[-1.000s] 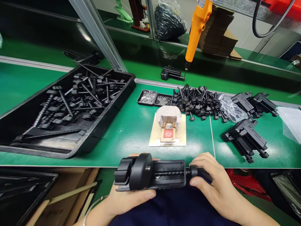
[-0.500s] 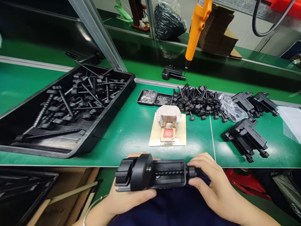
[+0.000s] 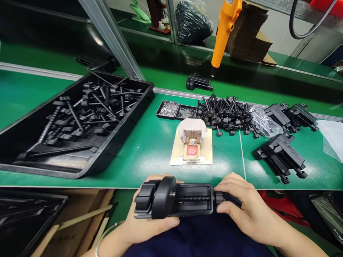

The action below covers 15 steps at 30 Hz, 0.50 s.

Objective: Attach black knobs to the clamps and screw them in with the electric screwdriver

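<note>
A black plastic clamp (image 3: 182, 210) lies level across my lap, just in front of the bench edge. My left hand (image 3: 150, 226) wraps its left end from below, by a thick round disc (image 3: 164, 198) and a ribbed block. A threaded rod (image 3: 194, 198) runs inside the clamp's open slot. At the right end, a small black knob (image 3: 219, 197) is pinched between the thumb and fingers of my right hand (image 3: 241, 207). The left fingers behind the clamp are mostly hidden.
A black tray (image 3: 107, 153) of threaded rods stands left. Beyond the clamp sits a wooden fixture (image 3: 173, 157), with a pile of black knobs (image 3: 225, 114) behind it. Several finished-looking clamps (image 3: 281, 153) lie right. An orange electric screwdriver (image 3: 222, 35) hangs over the back.
The clamp and my left hand have shifted slightly to the right. My right hand stays at the knob, its fingers moved only a little.
</note>
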Available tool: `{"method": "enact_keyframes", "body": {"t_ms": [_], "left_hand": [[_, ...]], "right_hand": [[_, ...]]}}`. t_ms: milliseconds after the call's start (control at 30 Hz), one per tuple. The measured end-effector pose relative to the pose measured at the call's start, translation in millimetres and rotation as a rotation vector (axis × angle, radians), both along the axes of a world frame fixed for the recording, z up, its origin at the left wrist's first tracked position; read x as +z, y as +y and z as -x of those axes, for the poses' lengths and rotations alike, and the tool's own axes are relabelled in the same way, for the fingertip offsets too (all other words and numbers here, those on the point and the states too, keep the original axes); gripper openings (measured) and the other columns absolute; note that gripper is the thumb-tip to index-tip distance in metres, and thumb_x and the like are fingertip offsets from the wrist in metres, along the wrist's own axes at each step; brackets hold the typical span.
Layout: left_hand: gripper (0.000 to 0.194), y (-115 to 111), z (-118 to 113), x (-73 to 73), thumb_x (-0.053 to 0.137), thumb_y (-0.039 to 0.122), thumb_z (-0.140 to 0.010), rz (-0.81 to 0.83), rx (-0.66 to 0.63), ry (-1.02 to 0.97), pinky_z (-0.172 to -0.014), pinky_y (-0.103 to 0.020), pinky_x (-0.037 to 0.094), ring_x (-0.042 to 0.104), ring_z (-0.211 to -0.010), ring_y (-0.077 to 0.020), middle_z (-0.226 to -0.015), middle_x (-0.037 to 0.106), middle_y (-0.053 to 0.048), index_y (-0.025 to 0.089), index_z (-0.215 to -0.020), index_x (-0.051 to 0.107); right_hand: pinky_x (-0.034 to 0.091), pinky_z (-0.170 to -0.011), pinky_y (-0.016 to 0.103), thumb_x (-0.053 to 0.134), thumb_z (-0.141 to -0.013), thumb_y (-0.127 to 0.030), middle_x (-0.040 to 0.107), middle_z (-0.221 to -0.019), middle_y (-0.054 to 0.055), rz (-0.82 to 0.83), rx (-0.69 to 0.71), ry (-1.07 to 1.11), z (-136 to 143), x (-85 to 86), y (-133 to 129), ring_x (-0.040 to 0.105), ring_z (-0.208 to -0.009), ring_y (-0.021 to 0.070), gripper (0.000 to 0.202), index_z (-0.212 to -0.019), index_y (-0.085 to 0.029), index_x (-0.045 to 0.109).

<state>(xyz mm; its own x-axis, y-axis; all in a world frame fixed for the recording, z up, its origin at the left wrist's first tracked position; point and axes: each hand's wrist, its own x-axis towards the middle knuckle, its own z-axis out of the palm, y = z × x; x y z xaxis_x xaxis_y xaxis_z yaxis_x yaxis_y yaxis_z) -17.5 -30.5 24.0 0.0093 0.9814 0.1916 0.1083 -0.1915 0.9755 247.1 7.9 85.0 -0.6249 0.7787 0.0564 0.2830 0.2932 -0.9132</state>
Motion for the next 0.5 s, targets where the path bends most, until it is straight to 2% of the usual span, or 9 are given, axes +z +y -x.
{"method": "enact_keyframes", "body": {"t_ms": [100, 167, 233, 300, 367, 433, 467, 500], "left_hand": [[0.048, 0.9, -0.2, 1.3, 0.081, 0.050, -0.068, -0.020, -0.027, 0.014, -0.071, -0.040, 0.065, 0.074, -0.082, -0.0288, -0.094, 0.073, -0.003, 0.033, -0.109, 0.063], [0.047, 2.1, 1.4, 3.5, 0.080, 0.049, -0.068, -0.091, -0.014, 0.085, -0.071, -0.040, 0.065, 0.073, -0.081, -0.0281, -0.093, 0.073, -0.004, 0.031, -0.108, 0.063], [0.046, 2.8, 4.1, 6.4, 0.081, 0.048, -0.068, -0.163, 0.007, 0.173, -0.071, -0.039, 0.064, 0.072, -0.082, -0.0273, -0.090, 0.074, -0.004, 0.029, -0.107, 0.063], [0.044, 2.8, 6.8, 9.2, 0.079, 0.050, -0.071, -0.205, 0.009, 0.238, -0.071, -0.037, 0.064, 0.071, -0.083, -0.0265, -0.089, 0.074, -0.005, 0.028, -0.107, 0.063], [0.044, 2.4, 8.1, 11.0, 0.076, 0.051, -0.076, -0.217, -0.041, 0.276, -0.072, -0.036, 0.064, 0.071, -0.085, -0.0248, -0.091, 0.074, -0.005, 0.027, -0.110, 0.060], [0.043, 2.3, 7.6, 11.4, 0.073, 0.052, -0.079, -0.223, -0.082, 0.288, -0.073, -0.035, 0.063, 0.071, -0.085, -0.0232, -0.093, 0.074, -0.005, 0.027, -0.112, 0.058], [0.043, 2.4, 6.7, 11.1, 0.072, 0.054, -0.079, -0.211, -0.081, 0.293, -0.073, -0.035, 0.063, 0.071, -0.083, -0.0226, -0.093, 0.074, -0.004, 0.027, -0.110, 0.058], [0.044, 2.5, 5.7, 10.6, 0.071, 0.057, -0.078, -0.190, -0.058, 0.300, -0.071, -0.035, 0.063, 0.072, -0.081, -0.0224, -0.091, 0.074, -0.004, 0.027, -0.107, 0.059]], "right_hand": [[0.047, -0.077, 0.039, 0.059, -0.094, -0.011, 0.063, -0.089, 0.008, -0.303, 0.006, -0.002, 4.2, -3.3, 0.7, 0.055, -0.083, 0.0222, 0.012, -0.106, -0.012, 0.058], [0.045, -0.079, 0.044, 0.053, -0.091, -0.003, 0.064, -0.087, 0.011, -0.581, 0.001, -0.051, 7.2, -9.0, 0.2, 0.054, -0.081, 0.0227, 0.015, -0.105, -0.007, 0.056], [0.043, -0.083, 0.047, 0.049, -0.091, 0.001, 0.066, -0.088, 0.012, -0.738, 0.003, -0.070, 7.8, -13.4, 1.3, 0.054, -0.081, 0.0226, 0.018, -0.105, -0.007, 0.056], [0.044, -0.084, 0.045, 0.055, -0.095, -0.007, 0.067, -0.091, 0.010, -0.627, 0.017, -0.044, 5.4, -12.9, 4.6, 0.056, -0.085, 0.0227, 0.016, -0.111, -0.009, 0.057], [0.047, -0.083, 0.040, 0.063, -0.097, -0.024, 0.066, -0.096, 0.008, -0.331, 0.069, -0.028, 1.8, -7.4, 9.3, 0.057, -0.090, 0.0226, 0.021, -0.115, -0.014, 0.059], [0.049, -0.079, 0.036, 0.060, -0.099, -0.033, 0.064, -0.095, 0.006, -0.080, 0.146, -0.060, -0.2, -0.9, 12.6, 0.056, -0.090, 0.0216, 0.019, -0.109, -0.017, 0.062], [0.049, -0.076, 0.035, 0.057, -0.101, -0.032, 0.063, -0.092, 0.005, -0.039, 0.171, -0.081, 0.1, 1.0, 12.9, 0.056, -0.088, 0.0213, 0.017, -0.103, -0.017, 0.064], [0.048, -0.075, 0.035, 0.054, -0.102, -0.028, 0.062, -0.090, 0.006, -0.065, 0.178, -0.104, 1.3, 1.6, 12.3, 0.055, -0.086, 0.0214, 0.016, -0.098, -0.017, 0.064]]}}
